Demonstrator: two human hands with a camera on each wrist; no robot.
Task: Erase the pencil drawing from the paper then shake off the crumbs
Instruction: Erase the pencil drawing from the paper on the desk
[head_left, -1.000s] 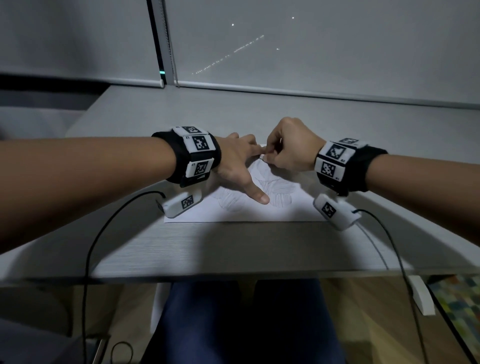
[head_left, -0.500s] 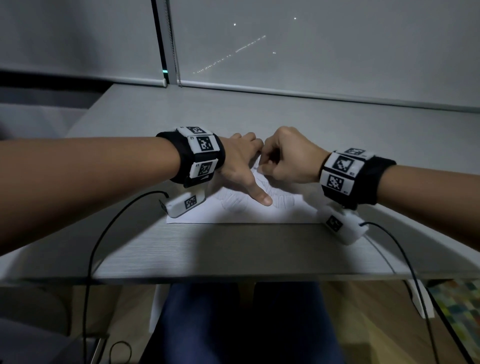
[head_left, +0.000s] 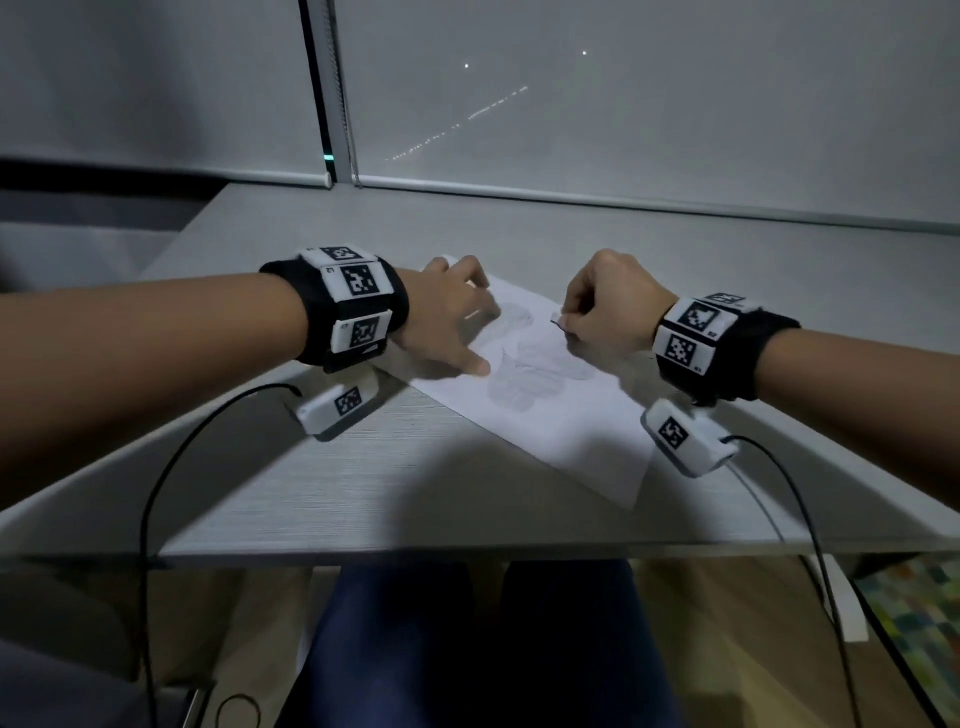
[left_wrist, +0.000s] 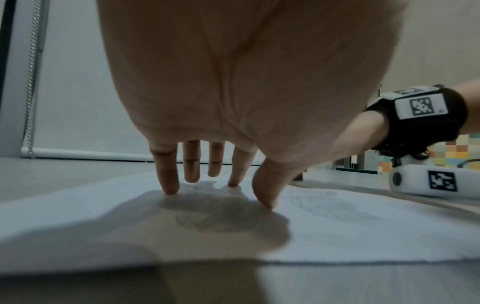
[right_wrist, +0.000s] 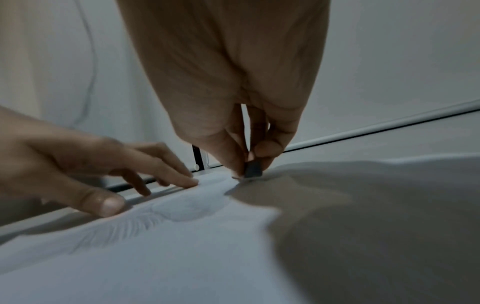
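Observation:
A white sheet of paper lies turned at an angle on the grey desk, with a faint pencil drawing in its middle. My left hand presses the paper's left part with spread, straight fingers and thumb. My right hand pinches a small eraser between thumb and fingers, its tip on the paper at the drawing's right edge. In the right wrist view the drawing lies between the two hands.
Roller blinds cover the window behind the desk. Black cables hang from both wrist cameras over the front edge of the desk. My legs show below the desk. A colourful rug lies on the floor at the right.
The paper has turned from square to slanted. My hands, close together before, have moved apart: the right hand with the eraser to the right, the left hand to the left.

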